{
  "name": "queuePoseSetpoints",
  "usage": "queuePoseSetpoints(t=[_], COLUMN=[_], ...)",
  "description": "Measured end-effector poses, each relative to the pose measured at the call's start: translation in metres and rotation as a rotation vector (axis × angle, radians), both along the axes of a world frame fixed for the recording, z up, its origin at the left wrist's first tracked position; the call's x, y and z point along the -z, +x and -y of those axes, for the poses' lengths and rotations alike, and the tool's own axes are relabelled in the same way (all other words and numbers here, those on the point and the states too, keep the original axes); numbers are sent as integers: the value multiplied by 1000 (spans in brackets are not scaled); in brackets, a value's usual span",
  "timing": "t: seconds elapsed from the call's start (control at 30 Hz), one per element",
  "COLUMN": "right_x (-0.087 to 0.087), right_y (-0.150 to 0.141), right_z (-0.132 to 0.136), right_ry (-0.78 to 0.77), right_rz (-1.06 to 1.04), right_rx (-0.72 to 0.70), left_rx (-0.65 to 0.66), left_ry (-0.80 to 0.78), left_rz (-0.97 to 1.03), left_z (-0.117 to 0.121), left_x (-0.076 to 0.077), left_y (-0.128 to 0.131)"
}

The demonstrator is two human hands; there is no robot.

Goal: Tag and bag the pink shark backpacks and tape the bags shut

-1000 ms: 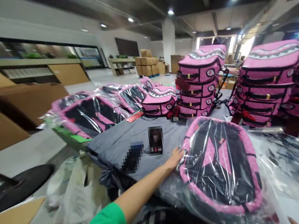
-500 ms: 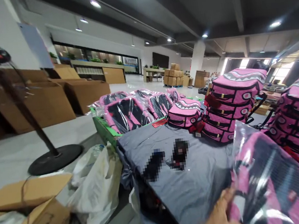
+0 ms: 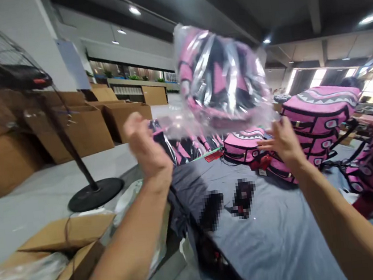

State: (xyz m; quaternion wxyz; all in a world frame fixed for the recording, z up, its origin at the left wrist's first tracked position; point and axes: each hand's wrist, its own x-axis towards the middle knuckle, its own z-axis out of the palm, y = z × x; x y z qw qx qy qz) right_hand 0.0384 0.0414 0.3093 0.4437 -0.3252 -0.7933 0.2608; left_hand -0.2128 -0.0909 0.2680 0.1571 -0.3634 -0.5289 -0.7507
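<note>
Item: plastic-wrapped pink bag (image 3: pixel 219 75), aloft beyond and between the hands, over the far end of the grey-covered desk (image 3: pixel 284 232). Left hand (image 3: pixel 149 148): grip curled beside loose film; blur hides any pinch. Right hand (image 3: pixel 284 142): grip partly spread at the film's lower corner; whether pinching, cannot tell. Handling: best supported evenly from both sides, without tugging thin film. Surroundings: stacked pink bags (image 3: pixel 320 129), right, likely limiting clearance; single pink bag (image 3: pixel 241 149) beside them; obscured dark items (image 3: pixel 243 198) on the desk; standing fan (image 3: pixel 19 78), left.
</note>
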Motion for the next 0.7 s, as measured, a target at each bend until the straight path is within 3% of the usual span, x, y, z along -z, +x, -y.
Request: queuePoseSetpoints(t=[0.03,0.1,0.2,0.23,0.3,0.33,0.4,0.47,0.5,0.6,0.67,0.7], right_x=[4,30,103,127,159,165,161,146,137,118,113,113], right_y=[-11,-24,-7,9,55,83,140,191,212,247,245,236], right_z=[12,43,90,99,101,95,72,43,28,-17,-48,-63], right_ry=[11,121,425,438,335,272,109,-109,-234,-495,-570,-600], right_rz=[82,376,930,1053,1218,1225,1139,998,932,779,706,676], right_rx=[-14,-85,-269,-307,-202,-122,63,233,295,423,451,442], left_rx=[-63,-40,283,404,626,746,956,1009,949,540,285,243], left_ry=[110,206,-19,-94,-226,-300,-433,-506,-531,-722,-1004,-1068], left_rz=[60,136,15,-30,-113,-177,-357,-513,-534,-403,-367,-357], left_z=[0,-1,-6,-8,-13,-15,-20,-30,-38,-75,-105,-118], left_x=[4,33,110,135,178,194,218,233,238,240,238,238], left_y=[4,28,90,111,149,163,175,165,151,78,18,-10])
